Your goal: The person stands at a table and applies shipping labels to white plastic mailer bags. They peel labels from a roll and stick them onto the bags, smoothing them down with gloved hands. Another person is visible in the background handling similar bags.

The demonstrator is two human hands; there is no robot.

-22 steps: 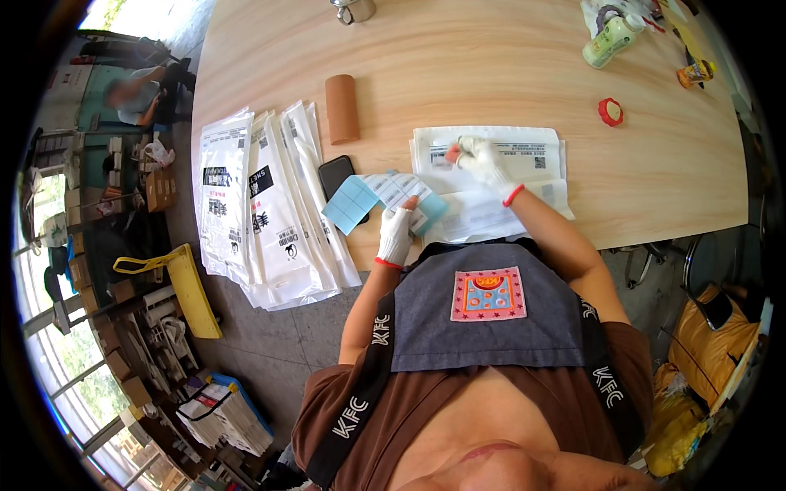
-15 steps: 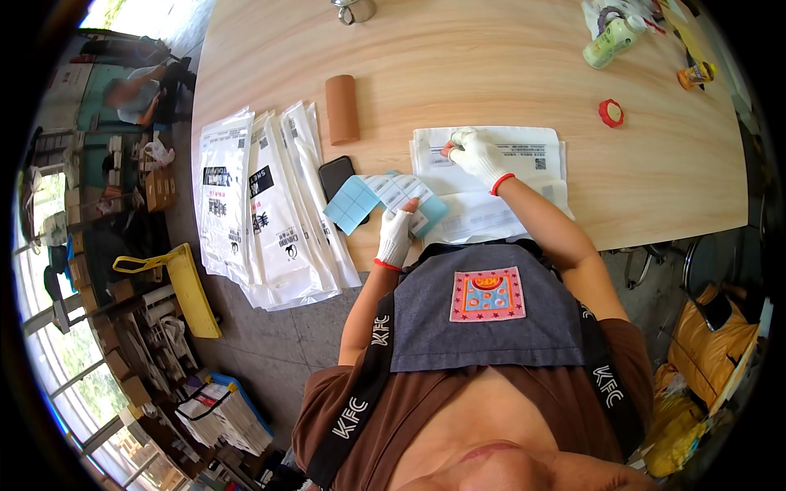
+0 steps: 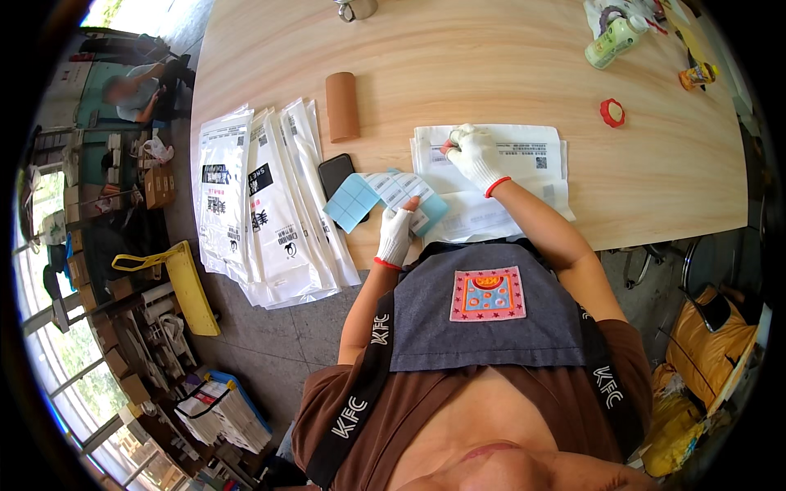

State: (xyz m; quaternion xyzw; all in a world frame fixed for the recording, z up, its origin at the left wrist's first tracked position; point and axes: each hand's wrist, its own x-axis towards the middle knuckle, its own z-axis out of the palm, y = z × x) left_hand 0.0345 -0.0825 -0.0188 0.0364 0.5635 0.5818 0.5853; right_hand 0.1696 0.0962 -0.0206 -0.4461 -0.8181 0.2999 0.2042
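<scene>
My left hand (image 3: 396, 234), in a white fingerless glove with a red cuff, is closed on a sheet of sticker labels (image 3: 401, 190). Part of the sheet is bare light-blue backing, and white printed labels remain on the rest. My right hand (image 3: 476, 154), gloved the same way, rests over the upper part of a stack of white plastic bags (image 3: 524, 196) lying flat before me. Its fingers are curled together near the top bag's left printed area; whatever they pinch is hidden. Beneath the label sheet's left end lies a black phone (image 3: 335, 170).
More white printed bags (image 3: 274, 217) fan out on the left, overhanging the table edge. A brown cylinder (image 3: 342, 107) lies beyond the phone. Farther off are a metal cup (image 3: 357, 9), a red scalloped object (image 3: 612, 113), a green bottle (image 3: 612, 44) and a small orange-labelled bottle (image 3: 697, 77).
My right hand has shifted very slightly left on the top bag, its fingers still curled. My left hand and the label sheet stay almost where they were.
</scene>
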